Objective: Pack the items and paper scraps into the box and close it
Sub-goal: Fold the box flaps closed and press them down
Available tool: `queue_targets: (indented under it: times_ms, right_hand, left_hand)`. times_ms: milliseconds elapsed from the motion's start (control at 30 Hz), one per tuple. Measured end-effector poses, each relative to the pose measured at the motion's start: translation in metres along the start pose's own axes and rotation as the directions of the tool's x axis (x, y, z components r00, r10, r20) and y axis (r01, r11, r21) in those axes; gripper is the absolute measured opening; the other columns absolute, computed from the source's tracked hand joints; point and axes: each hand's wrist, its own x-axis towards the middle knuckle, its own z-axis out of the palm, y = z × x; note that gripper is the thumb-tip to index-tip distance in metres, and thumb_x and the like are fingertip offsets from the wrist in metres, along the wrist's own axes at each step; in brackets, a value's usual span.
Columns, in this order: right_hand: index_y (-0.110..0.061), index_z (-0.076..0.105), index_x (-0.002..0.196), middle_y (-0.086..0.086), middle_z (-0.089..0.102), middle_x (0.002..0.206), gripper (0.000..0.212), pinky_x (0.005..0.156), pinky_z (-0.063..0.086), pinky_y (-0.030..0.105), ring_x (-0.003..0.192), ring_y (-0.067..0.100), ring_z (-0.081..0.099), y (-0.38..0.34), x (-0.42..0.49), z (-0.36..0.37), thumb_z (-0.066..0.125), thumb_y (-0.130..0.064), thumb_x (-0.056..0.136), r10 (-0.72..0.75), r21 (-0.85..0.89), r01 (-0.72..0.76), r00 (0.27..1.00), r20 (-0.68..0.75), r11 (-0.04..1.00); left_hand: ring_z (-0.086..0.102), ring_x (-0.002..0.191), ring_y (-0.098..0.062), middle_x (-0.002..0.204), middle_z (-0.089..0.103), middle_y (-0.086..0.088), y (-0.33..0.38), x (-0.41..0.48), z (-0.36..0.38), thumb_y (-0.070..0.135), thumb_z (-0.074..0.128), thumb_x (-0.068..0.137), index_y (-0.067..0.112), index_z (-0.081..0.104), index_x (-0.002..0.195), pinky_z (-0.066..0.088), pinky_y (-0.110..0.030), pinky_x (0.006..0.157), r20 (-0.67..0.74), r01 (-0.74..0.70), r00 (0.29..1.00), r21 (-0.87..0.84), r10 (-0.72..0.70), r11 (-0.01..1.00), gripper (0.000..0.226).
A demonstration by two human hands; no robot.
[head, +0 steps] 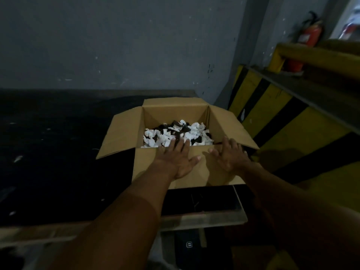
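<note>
A brown cardboard box (124, 133) stands open on the dark table, its left, right and far flaps spread outward. White and dark paper scraps (175, 134) fill its bottom; no other item shows among them. My left hand (176, 157) lies flat with straight fingers on the near flap, fingertips at the box's front rim. My right hand (228, 155) is spread beside it on the same flap, close to the right front corner. Neither hand holds anything.
The dark table (48, 152) carries a few stray white scraps on its left part. A yellow and black striped barrier (282, 117) rises close to the right of the box. A red fire extinguisher (309, 36) hangs behind it. A grey wall stands behind the table.
</note>
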Motion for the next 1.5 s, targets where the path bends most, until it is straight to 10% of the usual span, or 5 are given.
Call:
queue_targets:
  times_ms: [333,700,1067,1267,1500]
  right_hand:
    - [0.002,0.037,0.141,0.022,0.042,0.143,0.077,0.098,0.035,0.034,0.129,0.036,0.043,0.033,0.008,0.011,0.023,-0.059,0.098,0.241,0.543,-0.190,0.970,-0.024,0.818]
    - [-0.016,0.052,0.128,0.009,0.060,0.122,0.064,0.093,0.049,0.042,0.104,0.030,0.059,0.043,0.053,-0.024,0.056,-0.054,0.078,0.548,0.936,0.011,0.813,0.197,-0.352]
    - [-0.026,0.031,0.147,0.006,0.034,0.152,0.053,0.109,0.031,0.043,0.135,0.029,0.035,-0.034,0.039,0.003,0.043,-0.043,0.098,-0.138,0.482,0.303,0.927,-0.348,0.822]
    - [-0.018,0.022,0.142,0.012,0.023,0.152,0.059,0.114,0.013,0.051,0.138,0.036,0.019,-0.027,0.049,0.036,0.015,-0.056,0.098,-0.360,-0.106,0.347,0.923,-0.135,0.932]
    - [-0.022,0.017,0.149,0.007,0.014,0.159,0.065,0.117,0.007,0.050,0.145,0.033,0.010,-0.030,0.048,0.037,0.012,-0.059,0.097,-0.303,-0.138,0.289,0.949,-0.094,0.947]
  left_hand:
    - [-0.007,0.147,-0.025,0.161,-0.004,0.003,0.023,0.003,0.014,0.066,0.018,0.093,0.025,-0.003,0.152,0.007,-0.061,0.113,-0.080,0.118,0.989,-0.066,-0.123,0.991,0.075]
    - [-0.008,0.147,-0.023,0.161,-0.004,0.004,0.027,0.006,0.020,0.068,0.025,0.091,0.026,-0.005,0.152,0.008,-0.061,0.113,-0.094,0.161,0.981,-0.082,-0.168,0.984,0.080]
    - [-0.006,0.147,-0.020,0.161,0.000,0.003,0.019,0.002,0.018,0.028,0.031,0.102,0.021,0.006,0.153,0.008,-0.057,0.114,-0.084,0.089,0.991,-0.212,-0.109,0.973,0.058]
    - [0.052,0.120,-0.027,0.133,0.054,-0.015,-0.014,-0.006,0.014,0.014,0.039,0.097,0.005,0.052,0.130,0.037,-0.032,0.100,-0.495,0.132,0.730,-0.573,-0.471,0.809,0.037]
    - [0.037,0.131,-0.037,0.149,0.028,-0.021,-0.088,0.007,-0.026,0.034,0.064,0.085,0.008,0.000,0.150,0.033,-0.045,0.107,0.324,-0.010,0.219,-0.943,-0.920,-0.334,0.095]
